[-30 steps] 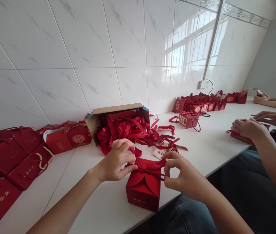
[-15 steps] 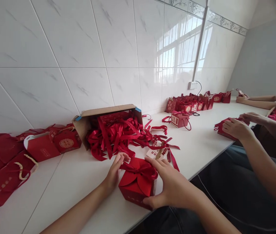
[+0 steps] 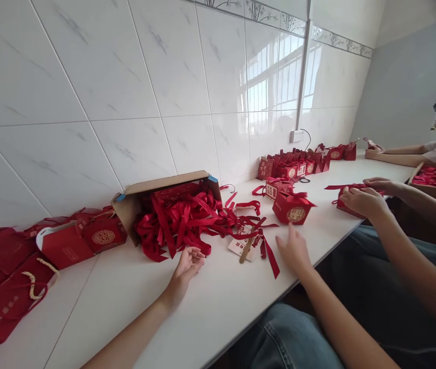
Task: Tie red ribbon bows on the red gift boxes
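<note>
My left hand (image 3: 187,262) rests on the white counter (image 3: 218,297), palm up, fingers loosely curled and empty, just in front of a heap of red ribbons (image 3: 181,220). My right hand (image 3: 294,249) lies low on the counter with fingers stretched out, holding nothing. A small red gift box with a tied bow (image 3: 293,207) stands a short way beyond my right hand. Loose ribbons and a paper tag (image 3: 243,246) lie between my hands.
The ribbons spill from a cardboard box (image 3: 152,192) tipped on its side against the tiled wall. Flat red boxes (image 3: 18,266) are piled at left, finished boxes (image 3: 298,165) at far right. Another person's hands (image 3: 364,197) work on a red box; a further person sits beyond.
Both hands held the bow-tied red box near the counter edge. Now they have let go; the box stands farther right, and the view has swung right.
</note>
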A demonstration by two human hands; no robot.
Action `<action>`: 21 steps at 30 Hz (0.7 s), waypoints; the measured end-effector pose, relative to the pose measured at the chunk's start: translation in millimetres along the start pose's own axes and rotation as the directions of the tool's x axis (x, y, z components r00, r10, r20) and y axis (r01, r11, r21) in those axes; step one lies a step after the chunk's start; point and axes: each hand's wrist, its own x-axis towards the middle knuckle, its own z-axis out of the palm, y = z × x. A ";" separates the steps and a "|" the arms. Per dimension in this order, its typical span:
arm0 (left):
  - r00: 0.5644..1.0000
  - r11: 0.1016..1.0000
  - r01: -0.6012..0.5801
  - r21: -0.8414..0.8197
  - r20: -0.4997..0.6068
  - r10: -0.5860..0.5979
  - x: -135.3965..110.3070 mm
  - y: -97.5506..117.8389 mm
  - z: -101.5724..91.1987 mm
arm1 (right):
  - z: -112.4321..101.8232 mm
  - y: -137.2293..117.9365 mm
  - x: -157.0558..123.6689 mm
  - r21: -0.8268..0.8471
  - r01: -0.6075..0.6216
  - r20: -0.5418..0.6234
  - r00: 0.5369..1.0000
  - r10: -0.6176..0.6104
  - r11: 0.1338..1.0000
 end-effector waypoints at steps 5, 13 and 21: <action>0.994 0.959 -0.106 0.265 -0.005 0.111 -4.7 12.2 1.9 | 21.4 13.3 -8.6 -0.138 0.084 0.118 0.991 -0.068 0.987; 0.881 0.597 0.238 0.766 -0.429 0.200 -0.5 52.5 -118.3 | 19.9 25.3 -7.2 -0.209 0.244 0.214 0.956 -0.199 0.947; 0.439 0.396 0.752 0.526 -0.849 0.294 -64.4 75.6 -239.2 | 15.5 27.7 -10.4 -0.210 0.257 0.223 0.952 -0.210 0.943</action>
